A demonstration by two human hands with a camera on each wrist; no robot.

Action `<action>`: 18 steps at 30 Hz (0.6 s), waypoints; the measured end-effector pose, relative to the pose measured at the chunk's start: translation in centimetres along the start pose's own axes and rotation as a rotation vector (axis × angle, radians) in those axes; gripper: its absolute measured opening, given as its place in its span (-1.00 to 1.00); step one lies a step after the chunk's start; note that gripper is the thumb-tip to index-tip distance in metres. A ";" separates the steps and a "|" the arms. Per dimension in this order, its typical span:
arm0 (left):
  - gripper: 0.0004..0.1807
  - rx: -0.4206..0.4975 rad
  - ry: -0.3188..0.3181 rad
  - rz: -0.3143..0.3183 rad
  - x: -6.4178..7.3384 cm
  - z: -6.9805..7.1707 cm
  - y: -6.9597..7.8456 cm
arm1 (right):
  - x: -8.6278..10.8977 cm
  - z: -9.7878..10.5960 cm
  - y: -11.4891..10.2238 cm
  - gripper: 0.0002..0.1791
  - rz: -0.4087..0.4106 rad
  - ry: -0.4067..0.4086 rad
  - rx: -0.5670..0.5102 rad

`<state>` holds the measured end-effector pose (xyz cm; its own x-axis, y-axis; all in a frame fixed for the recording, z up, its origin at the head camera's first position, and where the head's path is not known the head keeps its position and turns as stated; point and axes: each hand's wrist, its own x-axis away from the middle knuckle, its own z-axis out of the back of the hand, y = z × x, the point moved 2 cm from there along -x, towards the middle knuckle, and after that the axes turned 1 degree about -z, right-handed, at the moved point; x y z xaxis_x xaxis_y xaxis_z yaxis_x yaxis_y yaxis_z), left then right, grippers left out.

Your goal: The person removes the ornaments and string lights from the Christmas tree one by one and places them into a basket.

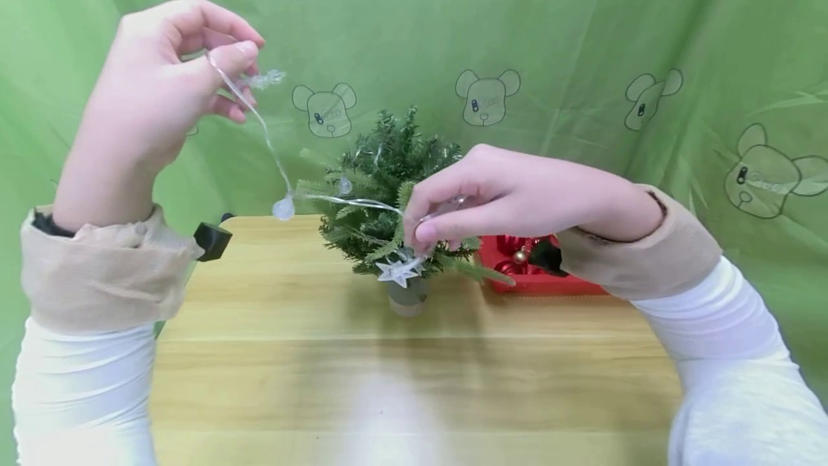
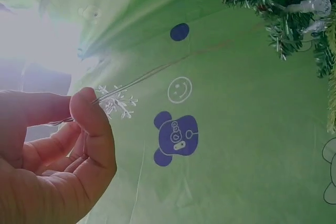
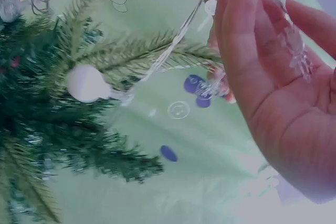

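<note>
My left hand (image 1: pixel 162 85), raised at the left, pinches the thin clear wire of a string of lights (image 1: pixel 267 136) between thumb and forefinger. A snowflake light (image 2: pixel 119 102) hangs by its fingertips in the left wrist view. From there the wire drops to a round bulb (image 1: pixel 282 208), then runs across to my right hand (image 1: pixel 511 196). That hand pinches the string in front of a small green Christmas tree (image 1: pixel 349 218), partly hiding it. Below its fingertips dangles a clear star light (image 1: pixel 397 272). Another round bulb (image 3: pixel 86 83) shows against the branches in the right wrist view.
The tree's grey and pale base (image 1: pixel 407 299) stands on a wooden table (image 1: pixel 272 365). Behind the right forearm is a red tray (image 1: pixel 543 286) with red ornaments and a gold ball (image 1: pixel 520 255). A green curtain (image 1: pixel 401 20) with bear drawings hangs behind.
</note>
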<state>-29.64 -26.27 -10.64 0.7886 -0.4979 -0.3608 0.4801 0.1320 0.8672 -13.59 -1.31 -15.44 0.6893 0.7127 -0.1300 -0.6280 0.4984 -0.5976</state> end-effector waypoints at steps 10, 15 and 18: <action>-0.75 0.027 0.008 -0.039 0.4 -1.1 0.1 | 1.9 2.3 0.0 -0.82 -0.177 0.188 0.185; -0.80 0.237 0.045 -0.053 0.2 -1.1 0.3 | 2.1 2.5 -0.7 -0.84 -0.175 0.302 0.134; -0.78 0.390 -0.030 -0.110 0.6 -2.0 0.5 | 1.6 2.3 -1.4 -0.84 -0.141 0.369 0.071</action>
<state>-28.21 -24.81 -11.08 0.7264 -0.5168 -0.4531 0.3743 -0.2555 0.8914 -12.47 0.28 -13.03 0.8456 0.4162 -0.3344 -0.5329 0.6208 -0.5750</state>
